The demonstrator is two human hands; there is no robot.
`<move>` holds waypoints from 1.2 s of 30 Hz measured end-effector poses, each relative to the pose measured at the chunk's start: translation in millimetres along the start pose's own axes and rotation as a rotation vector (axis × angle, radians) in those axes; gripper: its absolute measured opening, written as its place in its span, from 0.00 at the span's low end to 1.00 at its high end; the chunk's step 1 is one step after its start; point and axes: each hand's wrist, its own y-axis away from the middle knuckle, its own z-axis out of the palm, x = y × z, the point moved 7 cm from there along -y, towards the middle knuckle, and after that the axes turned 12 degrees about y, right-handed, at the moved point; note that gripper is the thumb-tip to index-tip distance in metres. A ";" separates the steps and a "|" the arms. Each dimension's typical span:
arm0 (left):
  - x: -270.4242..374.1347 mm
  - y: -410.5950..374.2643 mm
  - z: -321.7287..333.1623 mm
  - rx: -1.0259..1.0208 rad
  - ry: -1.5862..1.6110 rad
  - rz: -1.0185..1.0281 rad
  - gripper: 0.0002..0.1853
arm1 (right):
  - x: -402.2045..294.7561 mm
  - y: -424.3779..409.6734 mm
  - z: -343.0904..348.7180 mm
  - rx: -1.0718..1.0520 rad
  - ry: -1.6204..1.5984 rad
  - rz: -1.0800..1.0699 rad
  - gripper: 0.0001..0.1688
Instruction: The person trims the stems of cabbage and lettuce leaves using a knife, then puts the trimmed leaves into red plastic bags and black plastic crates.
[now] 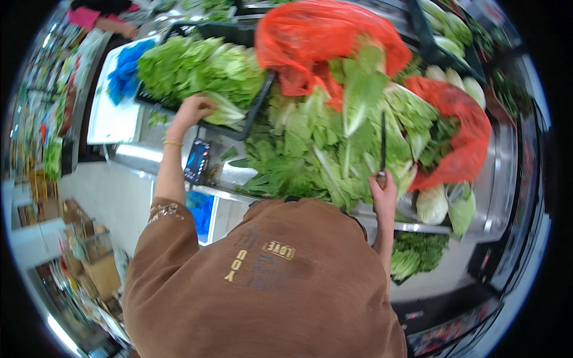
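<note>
My left hand point(197, 109) is at the near edge of a dark plastic crate point(264, 96), its fingers curled beside a pale-ribbed lettuce head point(225, 109). Whether the fingers grip that head is unclear. Green leafy lettuce point(192, 67) fills the crate. My right hand point(385, 192) holds a knife point(383, 138) by its brown handle, blade pointing away from me. Around the blade lies a heap of loose lettuce leaves and heads point(322, 152). One lettuce head point(365, 85) rests against a red plastic bag point(322, 36) behind the heap.
A smartphone point(197, 161) with a lit screen lies on the metal counter point(143, 152). Left of the crate, blue plastic point(130, 67) sits on a white foam box point(105, 116). Another red bag point(470, 129) and a pale cabbage point(432, 206) are right. A person's arm point(114, 24) shows upper left.
</note>
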 end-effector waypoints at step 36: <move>328.4 -99.3 88.7 0.220 0.227 0.570 0.22 | -0.1 -15.3 -40.5 0.042 -0.088 -0.156 0.13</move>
